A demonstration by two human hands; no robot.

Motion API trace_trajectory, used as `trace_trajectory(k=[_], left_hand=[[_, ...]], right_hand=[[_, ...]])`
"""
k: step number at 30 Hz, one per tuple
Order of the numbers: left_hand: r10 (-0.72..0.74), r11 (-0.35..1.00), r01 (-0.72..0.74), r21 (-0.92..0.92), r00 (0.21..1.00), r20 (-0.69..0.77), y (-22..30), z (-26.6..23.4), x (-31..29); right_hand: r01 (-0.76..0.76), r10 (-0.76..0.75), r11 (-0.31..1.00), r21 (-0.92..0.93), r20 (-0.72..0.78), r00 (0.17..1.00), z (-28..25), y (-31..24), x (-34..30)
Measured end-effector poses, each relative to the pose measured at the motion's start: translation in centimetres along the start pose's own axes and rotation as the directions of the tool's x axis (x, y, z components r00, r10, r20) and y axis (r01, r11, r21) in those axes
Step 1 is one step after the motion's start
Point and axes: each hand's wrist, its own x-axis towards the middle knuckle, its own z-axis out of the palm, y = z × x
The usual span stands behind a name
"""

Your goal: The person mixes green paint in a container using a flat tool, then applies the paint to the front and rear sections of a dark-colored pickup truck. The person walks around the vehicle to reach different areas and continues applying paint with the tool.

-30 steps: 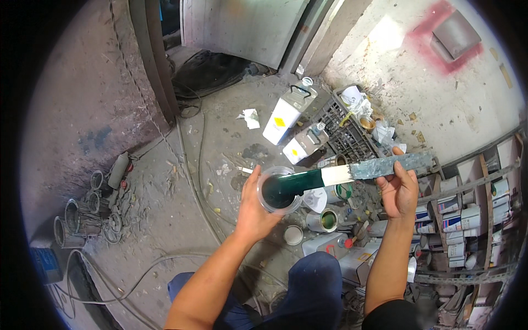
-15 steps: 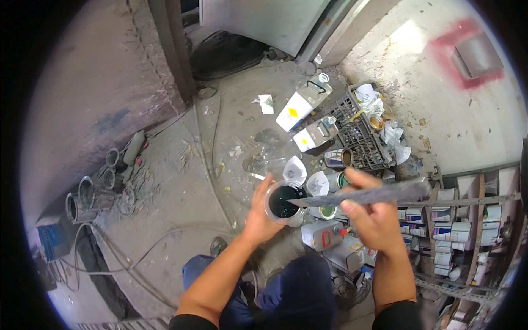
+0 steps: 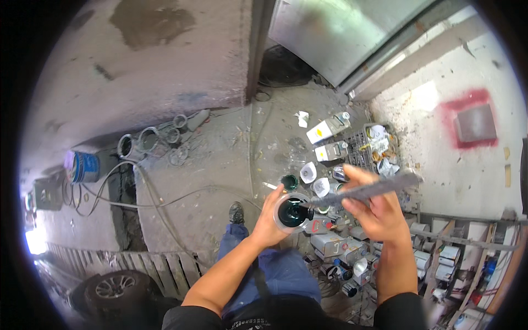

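Between both hands (image 3: 268, 224) (image 3: 380, 213), cup (image 3: 297, 229) (in left)

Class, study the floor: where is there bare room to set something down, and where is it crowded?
A largely bare patch of floor lies between the shoe and the looping hose. Right of the cup it is crowded: white jugs sit close to the crate, and metal cans cluster beside the right forearm.

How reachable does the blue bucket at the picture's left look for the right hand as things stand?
Probably not reachable: the right hand holds the flat stick, one end at the cup in the left hand, and the blue bucket stands far off to the left.
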Motion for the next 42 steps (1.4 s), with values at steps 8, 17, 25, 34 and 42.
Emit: trace_trajectory(k=[8,17,25,34,42], left_hand=[[0.024,1.0,-0.026,-0.003,0.964,-0.265,5.8,-10.2,-3.8],[0.002,0.989,0.099,0.11,0.733,-0.68,9.4,-23.8,-9.0],[0.058,0.948,0.275,0.159,0.342,-0.938,7.2,-31.5,-15.2],[0.194,0.815,0.575,0.066,-0.164,-0.967,9.0,-37.1,-21.6],[0.327,0.642,0.737,-0.211,-0.512,-0.794,10.2,-36.0,-29.1]], right_hand=[[0.193,-0.211,0.978,0.085,0.399,0.893,2.9,-13.6,6.4],[0.276,-0.308,0.947,0.161,0.223,0.925,12.6,-26.6,16.8],[0.1,-0.333,0.828,0.551,0.341,0.879,23.0,-31.6,21.7],[0.233,-0.735,0.67,0.704,0.587,0.339,37.5,-40.5,29.0],[0.028,-0.776,0.631,0.776,0.631,0.006,46.3,-50.0,23.1]])
